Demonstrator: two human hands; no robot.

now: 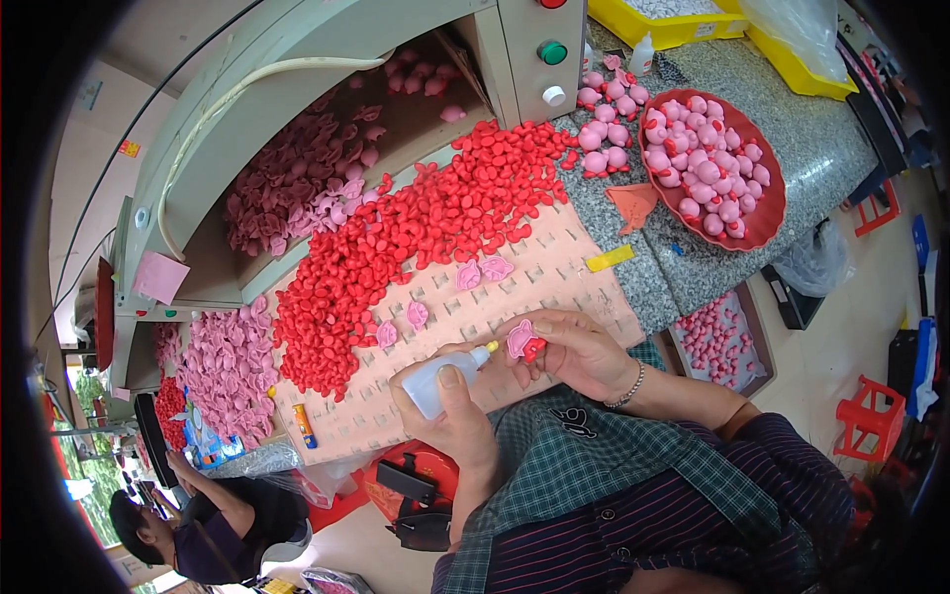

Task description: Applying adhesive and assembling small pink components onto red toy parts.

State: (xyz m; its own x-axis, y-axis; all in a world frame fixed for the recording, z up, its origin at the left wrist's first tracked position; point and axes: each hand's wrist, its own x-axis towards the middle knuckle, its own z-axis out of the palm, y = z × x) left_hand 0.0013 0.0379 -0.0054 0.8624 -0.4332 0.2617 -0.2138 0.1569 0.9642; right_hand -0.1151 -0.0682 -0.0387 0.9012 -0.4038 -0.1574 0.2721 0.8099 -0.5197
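My left hand [460,421] is wrapped around a translucent white squeeze bottle [426,388] with a yellow tip [492,346]. That tip points at a small pink molded piece [519,337], close to its edge; I cannot tell if they touch. The fingers of my right hand [584,358] pinch the pink piece together with a red bit [534,348] at its lower side. Beyond my hands, several similar pink pieces [467,274] lie on the peach-coloured mat [554,257]. A long heap of small red pieces [396,247] covers the mat's far side.
Pink pieces pile up at left [230,361] and inside the grey machine [287,109]. Rounded pink figures fill a red bowl [777,198] on the granite counter [792,109]. An orange-and-blue tube [304,426] lies at the mat's near-left corner. Another person [218,530] sits at lower left.
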